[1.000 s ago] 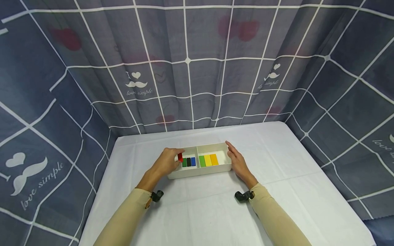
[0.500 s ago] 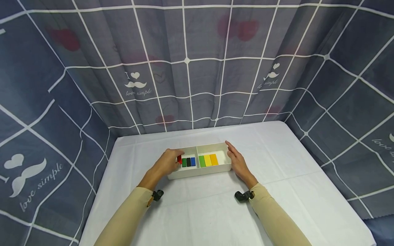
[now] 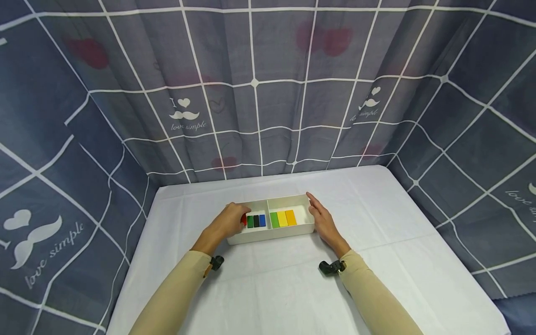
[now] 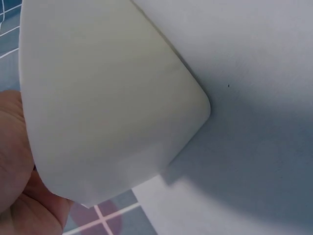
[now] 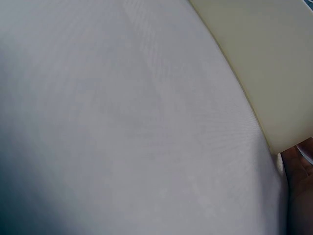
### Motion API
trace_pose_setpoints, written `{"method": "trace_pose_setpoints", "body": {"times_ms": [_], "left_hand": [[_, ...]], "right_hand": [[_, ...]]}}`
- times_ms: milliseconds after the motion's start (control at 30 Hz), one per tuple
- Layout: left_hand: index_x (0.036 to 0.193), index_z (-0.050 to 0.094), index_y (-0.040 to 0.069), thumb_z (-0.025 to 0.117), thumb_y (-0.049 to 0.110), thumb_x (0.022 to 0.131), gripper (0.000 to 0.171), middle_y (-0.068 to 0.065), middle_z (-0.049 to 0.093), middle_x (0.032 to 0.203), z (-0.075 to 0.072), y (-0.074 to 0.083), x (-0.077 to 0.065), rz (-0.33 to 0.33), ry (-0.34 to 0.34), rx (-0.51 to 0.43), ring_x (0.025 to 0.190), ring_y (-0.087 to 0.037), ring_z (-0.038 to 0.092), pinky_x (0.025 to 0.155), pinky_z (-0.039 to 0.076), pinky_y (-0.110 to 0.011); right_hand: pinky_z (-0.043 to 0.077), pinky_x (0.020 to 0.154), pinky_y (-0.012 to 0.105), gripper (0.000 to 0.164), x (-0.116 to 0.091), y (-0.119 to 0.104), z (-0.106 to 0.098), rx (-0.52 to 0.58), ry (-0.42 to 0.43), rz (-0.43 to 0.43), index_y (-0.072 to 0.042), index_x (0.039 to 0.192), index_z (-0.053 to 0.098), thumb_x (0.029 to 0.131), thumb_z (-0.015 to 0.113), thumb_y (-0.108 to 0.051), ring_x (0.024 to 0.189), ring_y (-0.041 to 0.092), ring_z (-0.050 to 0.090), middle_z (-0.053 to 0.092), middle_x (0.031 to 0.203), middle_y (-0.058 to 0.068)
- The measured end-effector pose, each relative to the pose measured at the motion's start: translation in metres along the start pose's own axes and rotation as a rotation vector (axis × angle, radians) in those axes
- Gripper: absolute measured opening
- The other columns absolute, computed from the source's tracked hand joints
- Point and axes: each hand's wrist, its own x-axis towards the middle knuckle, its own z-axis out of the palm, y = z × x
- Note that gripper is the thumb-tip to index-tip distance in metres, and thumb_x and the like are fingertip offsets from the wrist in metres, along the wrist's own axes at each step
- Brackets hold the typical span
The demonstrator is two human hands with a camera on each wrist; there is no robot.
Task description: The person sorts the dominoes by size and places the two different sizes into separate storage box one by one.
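Observation:
A white two-compartment box (image 3: 268,234) lies on the table. My left hand (image 3: 228,220) reaches over its left end and pinches a red block (image 3: 244,220), mostly covered by the fingers. Right beside it in the left compartment stand a green block (image 3: 250,221), a black block (image 3: 256,221) and a blue block (image 3: 262,220). The right compartment holds a light green block (image 3: 274,220), a yellow block (image 3: 282,218) and an orange block (image 3: 291,217). Against the box's right end rests my right hand (image 3: 325,224), its fingers extended along the wall.
A white cloth covers the table (image 3: 268,288). Dark checked curtains (image 3: 268,116) hang behind the table and along both sides. Each wrist wears a small black camera, and the one on the right wrist (image 3: 331,267) sits above the cloth.
The red block has shifted slightly left and lower in the left compartment, with my left hand, and less of it shows. My right hand and the box stay about where they were.

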Motion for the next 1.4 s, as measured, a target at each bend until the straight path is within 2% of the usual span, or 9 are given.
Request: {"method": "trace_pose_setpoints", "body": {"times_ms": [400, 733, 933, 1200, 1400], "left_hand": [[0.125, 0.079, -0.002, 0.082, -0.014, 0.086, 0.041, -0.015, 0.08, 0.122, 0.0022, 0.0007, 0.0019, 0.002, -0.021, 0.031, 0.109, -0.028, 0.073, 0.103, 0.062, -0.046], [0.12, 0.08, -0.004, 0.079, -0.02, 0.082, 0.041, -0.016, 0.08, 0.115, 0.0041, -0.0019, 0.0064, 0.023, -0.04, 0.039, 0.099, -0.024, 0.072, 0.091, 0.066, -0.04], [0.121, 0.08, -0.005, 0.079, -0.02, 0.083, 0.041, -0.017, 0.08, 0.117, 0.0048, -0.0007, 0.0082, 0.004, -0.068, 0.047, 0.101, -0.024, 0.073, 0.096, 0.066, -0.043], [0.122, 0.08, -0.003, 0.079, -0.019, 0.085, 0.041, -0.016, 0.08, 0.118, 0.0073, -0.002, 0.0099, -0.005, -0.068, 0.059, 0.102, -0.023, 0.073, 0.097, 0.065, -0.043], [0.127, 0.078, -0.004, 0.078, -0.018, 0.085, 0.044, -0.018, 0.079, 0.125, 0.0073, -0.0017, 0.0094, -0.022, -0.073, 0.033, 0.112, -0.028, 0.075, 0.103, 0.064, -0.045]], "right_hand": [[0.024, 0.137, 0.055, 0.053, -0.0001, -0.0025, -0.0005, -0.01, -0.008, 0.008, -0.028, 0.172, 0.038, 0.119, 0.043, -0.029, 0.164, 0.037, 0.035, 0.038, 0.177, 0.016], [0.023, 0.137, 0.054, 0.053, 0.0008, -0.0004, -0.0004, -0.013, -0.005, 0.005, -0.03, 0.172, 0.038, 0.119, 0.043, -0.03, 0.164, 0.035, 0.036, 0.038, 0.177, 0.014], [0.023, 0.137, 0.056, 0.053, 0.0004, 0.0006, -0.0003, -0.005, -0.007, 0.005, -0.029, 0.172, 0.038, 0.119, 0.043, -0.031, 0.165, 0.036, 0.034, 0.037, 0.177, 0.014], [0.023, 0.138, 0.055, 0.053, 0.0002, -0.0021, -0.0001, -0.01, -0.002, 0.009, -0.031, 0.172, 0.038, 0.119, 0.043, -0.029, 0.166, 0.034, 0.033, 0.038, 0.177, 0.013], [0.022, 0.138, 0.055, 0.053, 0.0001, -0.0006, 0.0001, -0.004, -0.002, 0.007, -0.028, 0.172, 0.038, 0.12, 0.043, -0.027, 0.165, 0.035, 0.033, 0.037, 0.177, 0.013]]}}
